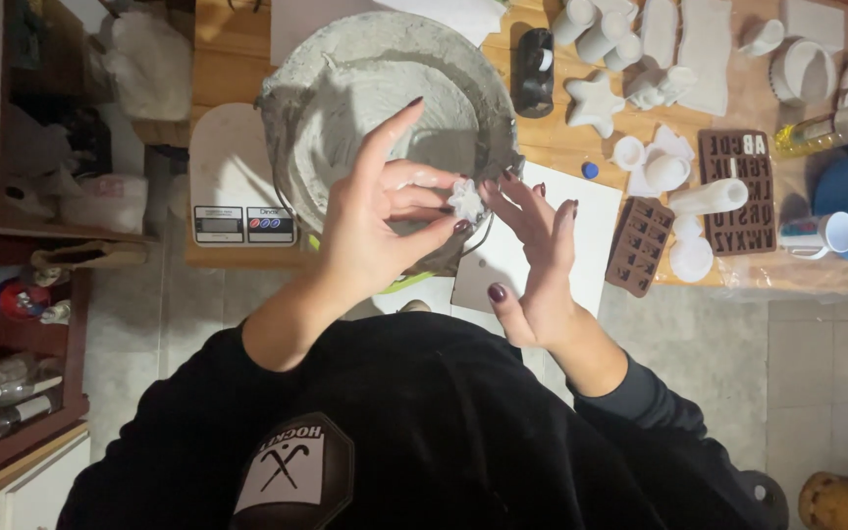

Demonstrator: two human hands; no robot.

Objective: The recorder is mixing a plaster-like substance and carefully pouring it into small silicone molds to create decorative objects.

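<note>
Head view: small white cast (465,199) between both hands' fingertips.

Wooden table (228,49) over grey tiled floor (718,353), dark wooden shelf (41,245) beside it

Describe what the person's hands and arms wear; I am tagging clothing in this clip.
Both arms wear the long sleeves of a black top, pushed up so the forearms are bare. The left hand and the right hand are gloveless, with long nails painted dark burgundy. No rings, watch or bracelet show. White powdery smears mark the left hand's fingers. The top's front carries a patch with crossed sticks.
</note>
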